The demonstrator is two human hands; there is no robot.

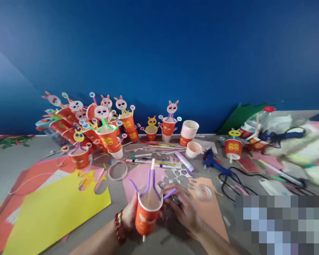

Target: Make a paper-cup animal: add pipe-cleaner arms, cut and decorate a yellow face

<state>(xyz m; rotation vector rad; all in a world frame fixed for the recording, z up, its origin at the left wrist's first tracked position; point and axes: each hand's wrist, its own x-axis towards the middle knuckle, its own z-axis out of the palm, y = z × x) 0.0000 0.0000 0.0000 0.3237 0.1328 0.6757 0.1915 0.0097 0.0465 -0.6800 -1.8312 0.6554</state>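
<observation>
An orange-red paper cup (147,223) with a white rim stands tilted in my left hand (129,212), whose fingers wrap its left side. Bent purple pipe cleaners (149,180) rise from inside the cup and stick out over both sides of the rim. A pale stick (153,164) rises above the cup, and a pale stick end pokes out below its bottom. My right hand (184,207) is at the cup's right side, fingers curled beside the right pipe cleaner end. Something small and dark shows between those fingers; I cannot make it out.
Finished cups with rabbit faces (106,136) crowd the back left. Stacked paper cups (189,131) stand at the back. A blue glue gun (215,164) and its cord lie right. Yellow sheet (61,212), pink paper (134,177), clear tape (203,192) and markers surround my hands.
</observation>
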